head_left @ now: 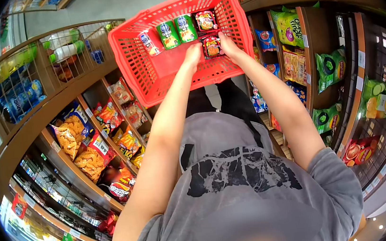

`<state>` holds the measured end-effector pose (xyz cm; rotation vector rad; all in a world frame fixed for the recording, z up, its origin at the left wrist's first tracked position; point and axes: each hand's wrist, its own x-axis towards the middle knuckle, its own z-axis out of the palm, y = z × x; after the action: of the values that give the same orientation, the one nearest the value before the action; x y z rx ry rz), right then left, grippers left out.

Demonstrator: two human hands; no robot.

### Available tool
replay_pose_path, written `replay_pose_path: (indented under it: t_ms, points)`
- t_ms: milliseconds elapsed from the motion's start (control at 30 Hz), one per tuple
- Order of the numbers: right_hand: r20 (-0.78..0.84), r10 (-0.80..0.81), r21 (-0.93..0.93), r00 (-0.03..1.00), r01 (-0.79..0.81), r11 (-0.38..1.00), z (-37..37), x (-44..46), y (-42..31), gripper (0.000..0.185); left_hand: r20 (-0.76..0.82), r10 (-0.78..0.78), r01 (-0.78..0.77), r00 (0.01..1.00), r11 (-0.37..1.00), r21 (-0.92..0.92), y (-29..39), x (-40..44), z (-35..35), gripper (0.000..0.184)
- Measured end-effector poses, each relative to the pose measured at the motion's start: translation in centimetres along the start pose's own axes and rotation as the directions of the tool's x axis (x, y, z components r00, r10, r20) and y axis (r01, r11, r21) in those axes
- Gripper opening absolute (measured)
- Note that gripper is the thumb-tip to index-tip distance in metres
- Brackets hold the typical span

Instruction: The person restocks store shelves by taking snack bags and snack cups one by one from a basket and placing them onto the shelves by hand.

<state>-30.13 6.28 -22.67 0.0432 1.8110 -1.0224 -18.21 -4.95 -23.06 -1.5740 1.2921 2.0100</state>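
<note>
A red plastic shopping basket [121, 57] is in front of my legs, and both my hands reach into it. My left hand [193, 54] and my right hand [229, 46] grip a black-and-red snack packet [213, 47] from its two sides. Just beyond it in the basket is a similar black-and-red packet [205, 21]. To the left stand two green chip canisters, one [167, 35] beside the other [186, 28]. A red-and-white canister [151, 43] leans at their left. My fingertips are partly hidden behind the held packet.
Shelves of bagged snacks flank me closely. On the left are orange chip bags [88, 163] and, behind a wire rail, blue packs [21, 99]. Green chip bags [331, 69] fill racks on the right. Grey floor [132, 3] shows beyond the basket.
</note>
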Motion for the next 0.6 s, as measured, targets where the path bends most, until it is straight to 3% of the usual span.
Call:
replay_pose_path:
  t_ms: [33, 67, 100, 167, 300, 367, 467, 500, 600]
  points:
    - [-0.028, 0.02, 0.022, 0.999, -0.019, 1.0, 0.2, 0.0, 0.1, 0.064, 0.003, -0.019, 0.019, 1.0, 1.0, -0.001, -0.2, 0.4, 0.1, 0.053]
    - [-0.015, 0.056, -0.151, 0.998, -0.058, 0.987, 0.0, 3.3, 3.1, 0.062, 0.044, -0.042, 0.042, 0.998, 0.999, 0.007, -0.3, 0.8, 0.2, 0.056]
    - [-0.015, 0.07, -0.151, 0.997, -0.072, 0.986, 0.2, 2.9, 3.1, 0.062, 0.084, -0.063, 0.062, 0.995, 0.998, 0.014, -0.4, 1.1, 0.3, 0.061]
    - [-0.15, 0.077, -0.33, 0.986, -0.123, 0.936, 0.7, 1.7, 1.3, 0.067, 0.104, -0.131, 0.133, 0.986, 0.991, -0.015, -0.2, 1.2, 0.6, 0.059]
    - [-0.087, 0.098, -0.223, 0.991, -0.115, 0.968, 0.5, 2.6, 2.2, 0.076, 0.132, -0.087, 0.082, 0.987, 0.996, 0.041, 0.0, 0.9, 1.2, 0.053]
    - [0.007, 0.2, -0.12, 0.98, -0.198, 0.973, 0.2, 1.4, 1.2, 0.073, 0.174, -0.012, 0.003, 0.985, 0.999, 0.05, 0.1, 0.7, 1.2, 0.052]
    - [-0.037, 0.154, -0.154, 0.987, -0.158, 0.975, 0.0, -0.8, -0.7, 0.071, 0.141, -0.001, -0.006, 0.99, 0.999, 0.051, 0.8, -1.1, 0.7, 0.053]
    - [0.025, 0.113, -0.084, 0.993, -0.111, 0.99, -0.3, -1.1, -0.6, 0.069, 0.141, -0.006, -0.002, 0.99, 0.998, 0.055, 1.0, -1.5, 0.5, 0.053]
    - [0.099, -0.017, -0.036, 0.995, 0.02, 0.999, -0.9, -2.5, -1.0, 0.065, 0.093, 0.155, -0.156, 0.983, 0.988, 0.0, 1.3, -3.7, -0.4, 0.049]
